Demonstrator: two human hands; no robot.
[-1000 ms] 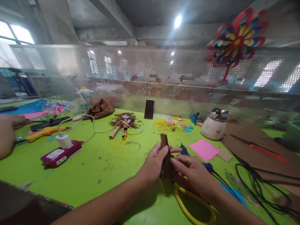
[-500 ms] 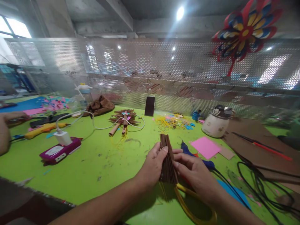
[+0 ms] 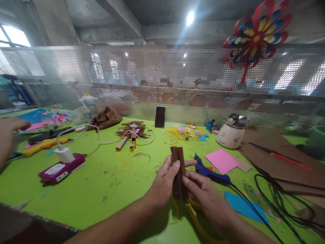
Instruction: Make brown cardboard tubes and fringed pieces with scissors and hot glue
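A bundle of brown pleated paper stands nearly upright between my hands, its folds pressed together. My left hand is closed round its left side, thumb across the front. On the right side, my right hand pinches the folds with thumb and fingers. Below my right hand shows a yellow loop, apparently a scissors handle; the rest is hidden. A thin yellow strand hangs beneath the paper. Just beyond my right hand lies a blue glue gun.
Pink paper squares, a blue sheet, a kettle-like jug and black cables lie to the right. A phone stands at the back. Left are a purple power strip, yellow glue gun and another person's hand.
The pleated paper has turned a little, showing more of its front, and the right fingers have shifted down along it. At the left, the other person's hand has lifted.
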